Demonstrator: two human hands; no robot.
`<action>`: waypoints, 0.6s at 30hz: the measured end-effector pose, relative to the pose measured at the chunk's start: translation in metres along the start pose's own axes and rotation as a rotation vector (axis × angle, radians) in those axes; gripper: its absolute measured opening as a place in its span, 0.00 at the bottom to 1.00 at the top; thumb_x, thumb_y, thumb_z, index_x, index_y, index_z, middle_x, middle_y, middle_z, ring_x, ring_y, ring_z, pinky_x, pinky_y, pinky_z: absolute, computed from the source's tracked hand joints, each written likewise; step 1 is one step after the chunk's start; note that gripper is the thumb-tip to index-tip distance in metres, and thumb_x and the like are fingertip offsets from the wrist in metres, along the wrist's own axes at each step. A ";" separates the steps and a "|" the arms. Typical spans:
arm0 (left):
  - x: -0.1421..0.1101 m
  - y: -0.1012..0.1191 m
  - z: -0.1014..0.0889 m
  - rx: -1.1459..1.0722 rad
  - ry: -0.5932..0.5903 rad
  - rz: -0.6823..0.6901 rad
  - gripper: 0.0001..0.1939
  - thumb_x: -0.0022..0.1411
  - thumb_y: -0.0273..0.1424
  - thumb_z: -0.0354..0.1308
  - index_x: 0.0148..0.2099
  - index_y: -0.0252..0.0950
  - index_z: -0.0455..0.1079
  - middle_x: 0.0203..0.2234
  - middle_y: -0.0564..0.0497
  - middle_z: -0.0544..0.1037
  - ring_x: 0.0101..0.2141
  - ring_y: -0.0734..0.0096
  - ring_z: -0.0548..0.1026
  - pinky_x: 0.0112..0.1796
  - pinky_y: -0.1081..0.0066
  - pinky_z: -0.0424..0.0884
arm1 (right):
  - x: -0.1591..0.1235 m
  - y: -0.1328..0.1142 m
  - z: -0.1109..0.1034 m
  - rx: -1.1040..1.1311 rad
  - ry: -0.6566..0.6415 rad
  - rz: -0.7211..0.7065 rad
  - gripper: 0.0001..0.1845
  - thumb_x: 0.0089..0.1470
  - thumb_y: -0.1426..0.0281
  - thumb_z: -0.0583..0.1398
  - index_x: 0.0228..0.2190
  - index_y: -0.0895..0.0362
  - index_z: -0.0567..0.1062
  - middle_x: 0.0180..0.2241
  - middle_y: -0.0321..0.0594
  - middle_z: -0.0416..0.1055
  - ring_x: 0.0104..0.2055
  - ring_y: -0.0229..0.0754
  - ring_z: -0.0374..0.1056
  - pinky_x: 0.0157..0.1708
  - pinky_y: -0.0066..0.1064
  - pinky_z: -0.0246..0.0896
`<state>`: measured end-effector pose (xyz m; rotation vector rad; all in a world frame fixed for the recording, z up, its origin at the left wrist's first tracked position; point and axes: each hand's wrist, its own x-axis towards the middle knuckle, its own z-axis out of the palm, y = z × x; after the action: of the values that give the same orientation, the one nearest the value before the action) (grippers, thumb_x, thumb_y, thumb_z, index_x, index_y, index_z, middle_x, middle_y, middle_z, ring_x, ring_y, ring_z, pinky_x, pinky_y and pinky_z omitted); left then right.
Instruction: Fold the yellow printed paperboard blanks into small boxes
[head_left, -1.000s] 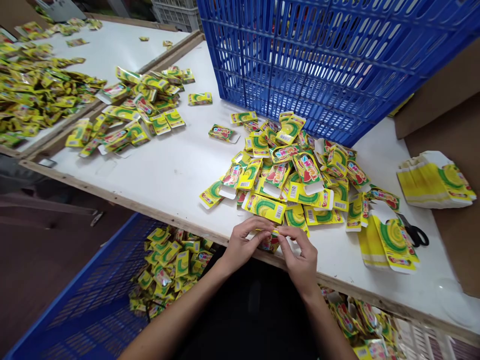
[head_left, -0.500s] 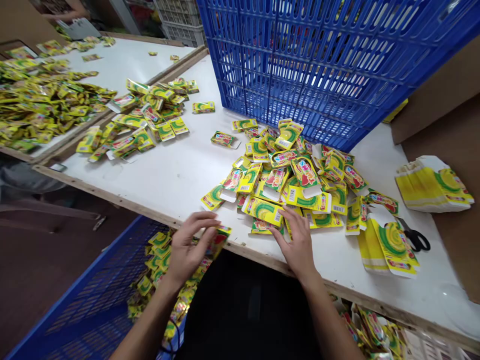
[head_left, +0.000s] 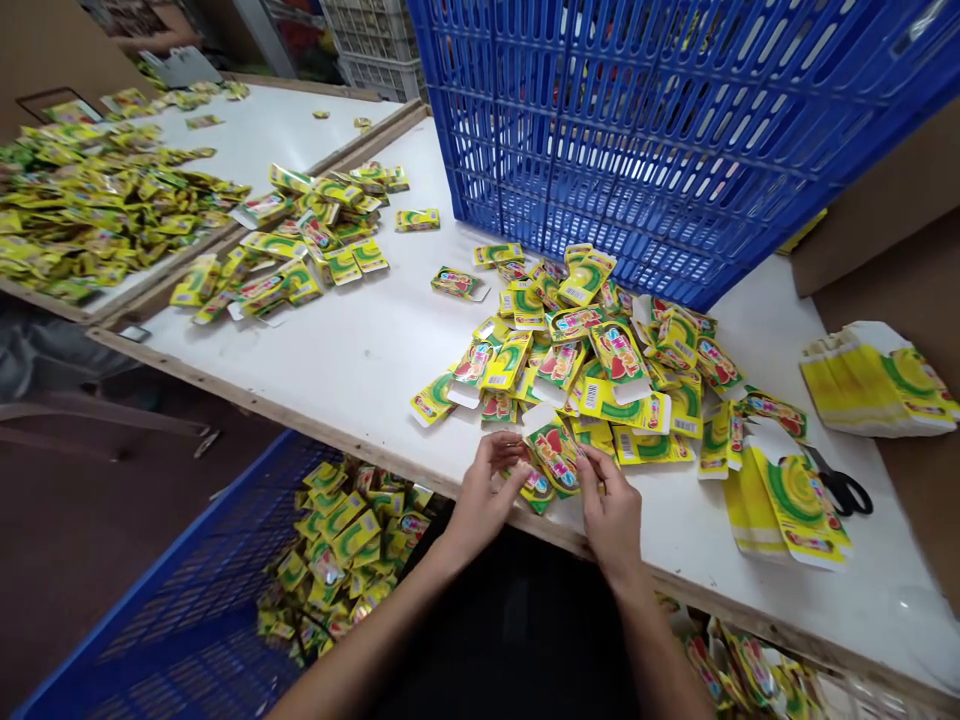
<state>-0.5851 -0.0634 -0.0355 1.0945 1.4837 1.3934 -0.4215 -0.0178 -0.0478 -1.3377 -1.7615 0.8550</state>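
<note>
- In the head view, we take the big blue crate [head_left: 637, 150] on the white table [head_left: 390, 345] as our landmark, with sides told as we face it.
- In front of the crate, at the table's near edge, our right hand [head_left: 613, 505] pinches the right side of a small printed box [head_left: 553, 450], whose white end flap stands open toward the crate.
- Our left hand [head_left: 480, 505], also in front of the crate, has its fingers curled, the tips by a second box [head_left: 537, 490] close against the first; we cannot tell whether they grip it.
- Between the crate and our hands we see a heap of similar boxes [head_left: 619, 352], several with flaps open.
- Left of the crate lies a smaller cluster of boxes [head_left: 349, 265]; farther left, a wide spread of packets [head_left: 127, 215].
- In front of the crate and to its right, we see black-handled scissors [head_left: 847, 492] beside a bundle of flat cartons [head_left: 799, 495].
- Lower than the crate, forward and left, a blue basket [head_left: 150, 620] holds more boxes.
</note>
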 end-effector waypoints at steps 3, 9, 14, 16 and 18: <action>0.003 0.001 0.012 -0.181 -0.052 -0.008 0.21 0.61 0.31 0.60 0.53 0.40 0.56 0.43 0.46 0.75 0.45 0.64 0.76 0.47 0.63 0.72 | -0.015 -0.002 0.006 0.261 -0.084 0.129 0.17 0.63 0.63 0.53 0.51 0.57 0.66 0.38 0.46 0.77 0.36 0.45 0.75 0.31 0.33 0.69; 0.000 0.002 0.004 -0.187 -0.206 -0.030 0.20 0.62 0.31 0.59 0.56 0.40 0.62 0.44 0.47 0.75 0.43 0.64 0.76 0.45 0.66 0.72 | -0.020 -0.003 0.003 0.153 -0.020 -0.038 0.20 0.58 0.65 0.59 0.52 0.54 0.67 0.49 0.47 0.71 0.47 0.46 0.70 0.45 0.40 0.66; 0.002 0.002 0.001 -0.140 -0.236 -0.046 0.13 0.59 0.31 0.61 0.47 0.37 0.69 0.38 0.49 0.76 0.38 0.66 0.76 0.40 0.70 0.72 | -0.006 -0.001 -0.013 0.165 -0.134 -0.120 0.15 0.58 0.67 0.58 0.48 0.53 0.70 0.41 0.42 0.73 0.38 0.42 0.70 0.37 0.34 0.66; 0.005 0.006 0.004 -0.109 -0.268 -0.031 0.10 0.61 0.31 0.60 0.45 0.36 0.70 0.36 0.49 0.75 0.36 0.67 0.75 0.39 0.70 0.72 | -0.003 -0.001 -0.018 0.154 -0.165 -0.120 0.10 0.58 0.68 0.58 0.43 0.53 0.72 0.37 0.40 0.74 0.36 0.41 0.69 0.36 0.33 0.65; 0.007 0.010 0.009 -0.111 -0.277 -0.005 0.09 0.62 0.31 0.59 0.44 0.35 0.71 0.39 0.47 0.75 0.39 0.65 0.75 0.42 0.69 0.71 | -0.003 0.001 -0.019 0.163 -0.159 -0.115 0.06 0.58 0.68 0.58 0.38 0.53 0.73 0.35 0.39 0.73 0.36 0.41 0.68 0.37 0.33 0.65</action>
<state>-0.5783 -0.0541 -0.0264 1.1607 1.1967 1.2482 -0.4037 -0.0196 -0.0394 -1.0780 -1.8265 1.0402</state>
